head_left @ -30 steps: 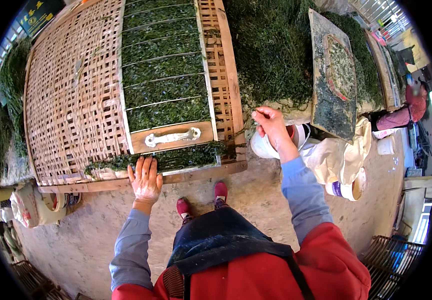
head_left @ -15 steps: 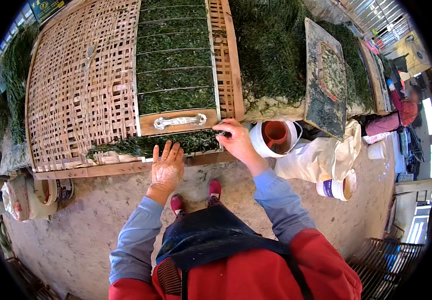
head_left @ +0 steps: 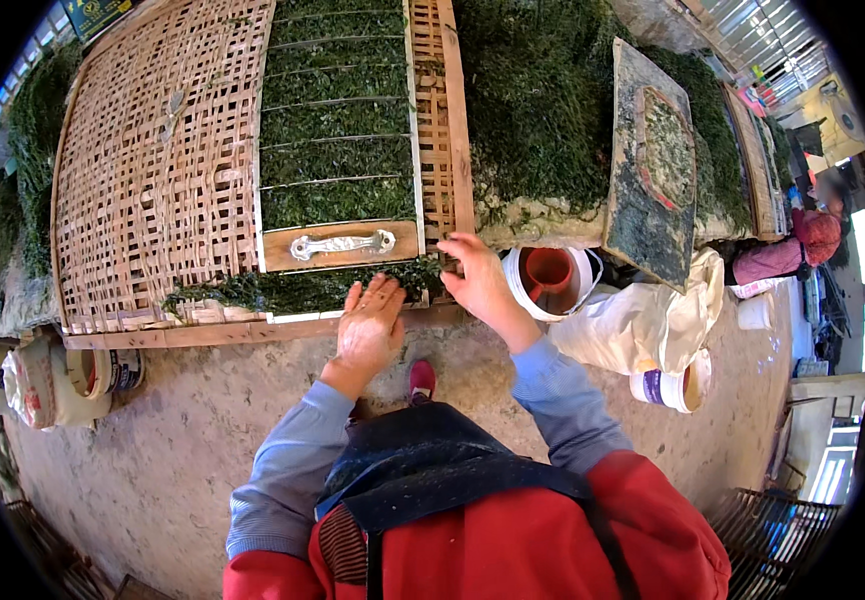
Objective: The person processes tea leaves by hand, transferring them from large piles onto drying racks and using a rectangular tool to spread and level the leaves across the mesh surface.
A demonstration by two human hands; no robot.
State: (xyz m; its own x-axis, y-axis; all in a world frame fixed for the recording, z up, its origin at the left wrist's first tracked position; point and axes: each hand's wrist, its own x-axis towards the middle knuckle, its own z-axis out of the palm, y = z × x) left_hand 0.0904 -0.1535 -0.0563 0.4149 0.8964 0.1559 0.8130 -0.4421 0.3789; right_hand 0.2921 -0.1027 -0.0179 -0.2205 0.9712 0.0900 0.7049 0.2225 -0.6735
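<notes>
My left hand [head_left: 371, 326] lies with its fingers stretched over a strip of loose dark green, seaweed-like plant matter [head_left: 298, 291] at the near edge of a woven bamboo rack. To its right, my right hand [head_left: 483, 285] is by the strip's right end, fingers apart and slightly bent; I see nothing held in it. Just beyond both hands is a wooden board [head_left: 278, 250] with a silver metal handle [head_left: 343, 244]. This board closes the near end of a long white-edged frame [head_left: 257, 200], which is crossed by thin bars and filled with chopped green matter [head_left: 338, 160].
The bamboo rack [head_left: 153, 190] spreads left. A green heap [head_left: 533, 110] lies right, with a dark board [head_left: 643, 240] leaning there. Below stand a white bucket [head_left: 588, 290] around a red jug [head_left: 550, 268], and a pale sack [head_left: 613, 325]. Another person [head_left: 778, 258] is at far right.
My left hand has moved right along the green strip, toward my right hand. The right hand's fingers, earlier pinched around a dark bit, are now apart.
</notes>
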